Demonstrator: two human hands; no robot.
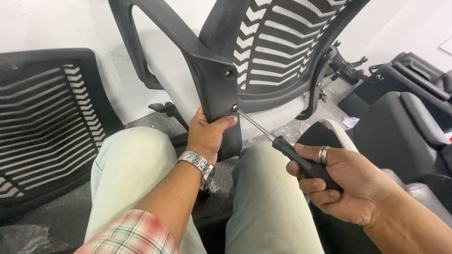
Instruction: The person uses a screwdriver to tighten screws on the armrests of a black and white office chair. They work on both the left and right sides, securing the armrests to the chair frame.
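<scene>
An office chair lies tipped toward me, its black slatted back (278, 42) and grey mesh seat (174, 75) in the middle of the view. My left hand (207, 134), with a metal watch on the wrist, grips the lower end of the black armrest bracket (214, 75). Two brass-coloured screws sit in that bracket, the upper screw (228, 74) and the lower screw (234, 107). My right hand (336, 188), wearing a ring, holds a black-handled screwdriver (292, 153). Its metal tip is set into the lower screw.
A second black slatted chair back (47, 117) leans against the white wall at left. Black chair seats and arm parts (400, 117) are stacked at right. My knees in pale green trousers (127, 164) are below the chair, over a grey floor.
</scene>
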